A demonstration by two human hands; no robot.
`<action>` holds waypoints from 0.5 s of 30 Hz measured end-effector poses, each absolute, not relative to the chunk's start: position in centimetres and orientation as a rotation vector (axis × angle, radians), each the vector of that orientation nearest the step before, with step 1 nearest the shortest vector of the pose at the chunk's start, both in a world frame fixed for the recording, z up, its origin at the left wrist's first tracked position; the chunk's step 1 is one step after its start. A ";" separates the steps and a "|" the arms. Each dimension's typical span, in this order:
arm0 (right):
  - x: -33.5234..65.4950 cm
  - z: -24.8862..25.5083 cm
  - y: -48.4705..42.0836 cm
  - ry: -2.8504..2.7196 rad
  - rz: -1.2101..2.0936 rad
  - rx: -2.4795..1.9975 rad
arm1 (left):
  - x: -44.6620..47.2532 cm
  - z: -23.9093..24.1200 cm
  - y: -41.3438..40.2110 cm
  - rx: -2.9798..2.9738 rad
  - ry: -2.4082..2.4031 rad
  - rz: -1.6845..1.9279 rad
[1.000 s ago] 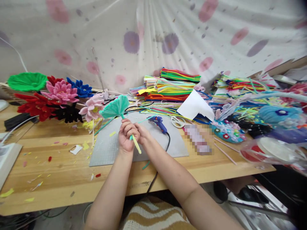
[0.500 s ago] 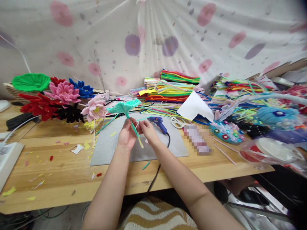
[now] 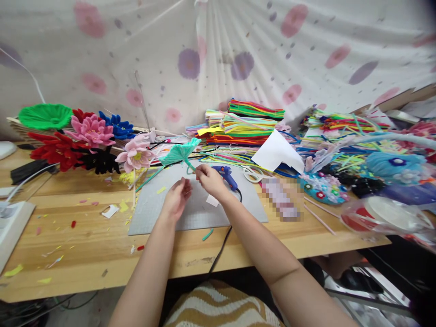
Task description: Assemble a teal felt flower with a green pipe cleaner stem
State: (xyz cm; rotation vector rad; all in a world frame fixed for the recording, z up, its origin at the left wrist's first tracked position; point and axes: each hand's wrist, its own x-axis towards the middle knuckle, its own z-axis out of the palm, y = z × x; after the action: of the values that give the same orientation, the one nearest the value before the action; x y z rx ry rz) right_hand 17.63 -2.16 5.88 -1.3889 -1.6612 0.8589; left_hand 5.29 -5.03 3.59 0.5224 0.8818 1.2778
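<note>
A mint-green, fuzzy pipe-cleaner leaf (image 3: 180,152), fan-shaped and ruffled, is tilted above the grey cutting mat (image 3: 155,220). Its wrapped stem runs down to the right into my right hand (image 3: 211,181), whose fingers are pinched around it. A small loop of the same green strand hangs beside those fingertips. My left hand (image 3: 176,197) is just below and to the left, apart from the stem. Its fingers are loosely curled, with nothing visible in them. The stem's lower end is hidden by my right hand. A blue glue gun (image 3: 229,177) lies right behind that hand.
Finished fuzzy flowers (image 3: 90,131) stand at the left. Bundled pipe cleaners (image 3: 245,122) are stacked at the back. White scissors (image 3: 252,174) and a white paper piece (image 3: 277,152) lie right of the mat. The glue gun's black cord (image 3: 221,250) crosses the front edge.
My left hand has let go of the stem and drawn down and left. My right hand now grips the stem, and the leaf has moved slightly right and tilted. The stem's yellowish end no longer shows.
</note>
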 end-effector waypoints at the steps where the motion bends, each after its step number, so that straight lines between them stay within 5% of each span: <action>1: 18.0 6.0 -1.9 -1.696 0.846 -1.374 | 4.6 3.4 -5.1 0.555 0.933 1.324; 15: 20.3 10.8 1.0 -2.391 0.725 -1.482 | -3.6 6.6 -3.9 1.207 1.273 1.658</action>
State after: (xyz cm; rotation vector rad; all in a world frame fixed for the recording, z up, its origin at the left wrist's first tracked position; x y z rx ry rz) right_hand 20.25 1.03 10.79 -1.4817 -2.3908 0.7247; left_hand -3.62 -3.87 6.65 1.2067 1.2734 1.6575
